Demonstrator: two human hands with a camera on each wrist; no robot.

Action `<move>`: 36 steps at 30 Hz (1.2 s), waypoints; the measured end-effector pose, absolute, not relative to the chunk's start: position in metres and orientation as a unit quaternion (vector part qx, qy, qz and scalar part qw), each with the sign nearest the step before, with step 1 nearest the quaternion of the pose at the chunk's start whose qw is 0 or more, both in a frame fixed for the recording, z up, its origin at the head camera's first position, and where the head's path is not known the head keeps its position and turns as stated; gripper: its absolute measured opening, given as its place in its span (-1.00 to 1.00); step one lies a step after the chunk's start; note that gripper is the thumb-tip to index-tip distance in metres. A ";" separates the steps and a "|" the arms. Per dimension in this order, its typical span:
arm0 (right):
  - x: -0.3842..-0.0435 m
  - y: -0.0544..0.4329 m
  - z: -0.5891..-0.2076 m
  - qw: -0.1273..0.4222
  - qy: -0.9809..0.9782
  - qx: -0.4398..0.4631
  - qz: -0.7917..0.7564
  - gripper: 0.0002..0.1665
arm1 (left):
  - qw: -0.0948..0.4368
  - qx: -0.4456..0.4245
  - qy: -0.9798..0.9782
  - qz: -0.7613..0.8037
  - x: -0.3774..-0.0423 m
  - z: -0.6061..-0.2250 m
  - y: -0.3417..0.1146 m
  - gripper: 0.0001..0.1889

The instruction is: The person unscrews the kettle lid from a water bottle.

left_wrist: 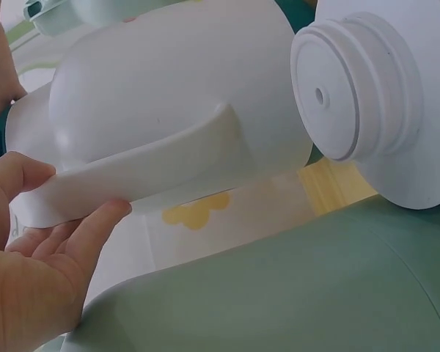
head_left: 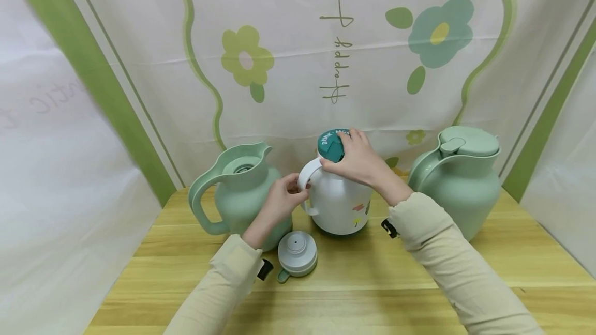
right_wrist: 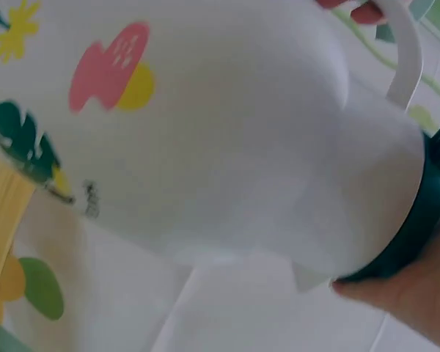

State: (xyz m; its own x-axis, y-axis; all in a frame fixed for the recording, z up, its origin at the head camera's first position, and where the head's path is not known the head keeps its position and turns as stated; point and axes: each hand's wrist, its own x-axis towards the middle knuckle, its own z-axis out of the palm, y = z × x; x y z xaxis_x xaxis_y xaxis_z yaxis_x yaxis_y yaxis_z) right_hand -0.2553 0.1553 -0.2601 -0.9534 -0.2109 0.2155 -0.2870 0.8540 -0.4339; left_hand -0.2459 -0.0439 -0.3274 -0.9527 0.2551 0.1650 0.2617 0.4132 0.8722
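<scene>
A white thermos jug with a printed leaf and colored patches stands upright on the table. My left hand holds its white handle, thumb on one side and fingers on the other. My right hand grips the dark teal lid on top, fingers spread around its edge. In the right wrist view that lid sits at the jug's neck, with fingertips at its rim. Close to my left hand is a pale green jug whose top is uncovered. In front of it lies a grey-white stopper with a green tab.
To the right stands another pale green jug with its lid on. The wooden table reaches a fabric backdrop printed with flowers, close behind the jugs. Fabric walls flank both sides.
</scene>
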 end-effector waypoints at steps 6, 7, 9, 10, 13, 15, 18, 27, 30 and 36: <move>-0.261 0.173 -0.263 0.043 -0.948 0.179 0.258 0.00 | 0.007 -0.154 -0.844 -0.513 -0.247 -0.328 -0.044 -0.73; -0.260 0.174 -0.263 0.041 -0.947 0.180 0.262 0.00 | 0.010 -0.154 -0.846 -0.511 -0.247 -0.328 -0.044 -0.74; -0.259 0.174 -0.264 0.040 -0.946 0.174 0.270 0.00 | 0.013 -0.154 -0.847 -0.508 -0.247 -0.328 -0.044 -0.75; -0.258 0.173 -0.265 0.042 -0.946 0.166 0.274 0.01 | 0.014 -0.154 -0.847 -0.508 -0.247 -0.329 -0.044 -0.75; -0.253 0.169 -0.267 0.045 -0.946 0.126 0.295 0.10 | 0.015 -0.149 -0.847 -0.510 -0.247 -0.330 -0.044 -0.76; -0.249 0.165 -0.269 0.050 -0.945 0.092 0.310 0.17 | 0.012 -0.148 -0.845 -0.513 -0.247 -0.330 -0.044 -0.76; -0.244 0.162 -0.269 0.058 -0.942 0.051 0.326 0.24 | 0.005 -0.143 -0.840 -0.523 -0.247 -0.329 -0.045 -0.72; -0.240 0.161 -0.271 0.073 -0.939 0.040 0.335 0.17 | 0.014 -0.140 -0.833 -0.536 -0.246 -0.325 -0.047 -0.63; -0.240 0.163 -0.271 0.074 -0.939 0.047 0.333 0.14 | 0.021 -0.156 -0.829 -0.536 -0.246 -0.326 -0.047 -0.63; -0.242 0.172 -0.267 0.062 -0.942 0.076 0.320 0.09 | 0.022 -0.164 -0.829 -0.535 -0.246 -0.325 -0.048 -0.65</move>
State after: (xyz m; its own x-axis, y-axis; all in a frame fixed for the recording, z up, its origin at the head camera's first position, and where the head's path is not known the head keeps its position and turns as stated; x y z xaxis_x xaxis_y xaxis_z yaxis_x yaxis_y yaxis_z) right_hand -0.2425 0.1716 -0.2673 -0.9809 -0.1030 0.1650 -0.1821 0.7836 -0.5939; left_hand -0.2463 -0.0478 -0.3252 -0.9449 0.2486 0.2129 0.2964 0.3741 0.8787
